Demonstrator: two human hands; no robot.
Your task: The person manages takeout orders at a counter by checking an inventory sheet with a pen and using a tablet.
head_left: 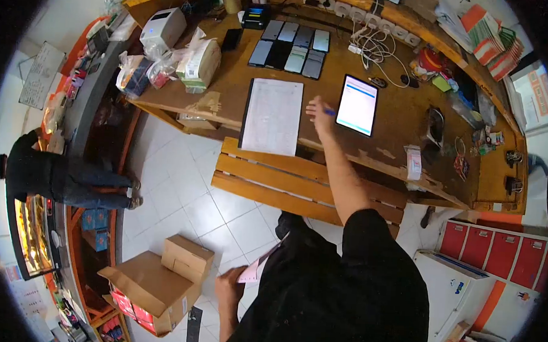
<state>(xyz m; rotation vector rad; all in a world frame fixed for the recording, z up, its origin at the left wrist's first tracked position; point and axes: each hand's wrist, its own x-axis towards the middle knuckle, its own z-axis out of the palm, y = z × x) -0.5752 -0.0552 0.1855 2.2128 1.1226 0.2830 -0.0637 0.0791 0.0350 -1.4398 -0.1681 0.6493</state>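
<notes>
My right hand is over the desk edge between a large ruled paper sheet and a lit tablet. Its fingers are closed around a blue pen, whose tip points toward the tablet. Down by my lap, my left hand grips a pink paper, partly hidden by my dark clothing. Beyond the ruled sheet, several phones lie in two rows with dark or pale screens.
A wooden bench stands against the desk. White cables tangle near the sockets. At left are a label printer and bagged parcels. An open carton sits on the floor. Another person stands at the far-left counter.
</notes>
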